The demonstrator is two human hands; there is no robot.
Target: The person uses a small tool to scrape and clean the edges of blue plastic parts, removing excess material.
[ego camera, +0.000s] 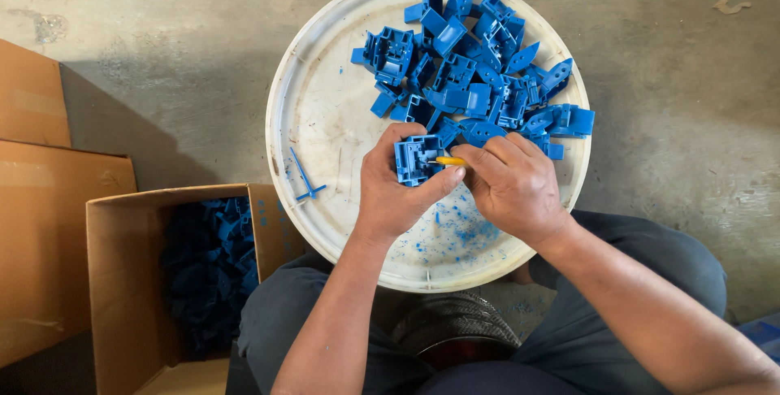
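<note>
My left hand (390, 192) grips a blue moulded plastic part (416, 159) over a round white tray (325, 119). My right hand (512, 184) holds a small yellow-handled tool (449, 161), its tip against the part's right side. A heap of several similar blue plastic parts (479, 70) lies in the tray's far half. Blue shavings (455, 228) are scattered on the tray beneath my hands. A thin blue sprue piece (305, 180) lies alone on the tray's left side.
An open cardboard box (122, 281) at the lower left holds several dark blue parts (207, 265). More cardboard (49, 184) stands at the far left. The tray rests on my lap above a concrete floor (666, 78). A dark round object (455, 330) sits between my knees.
</note>
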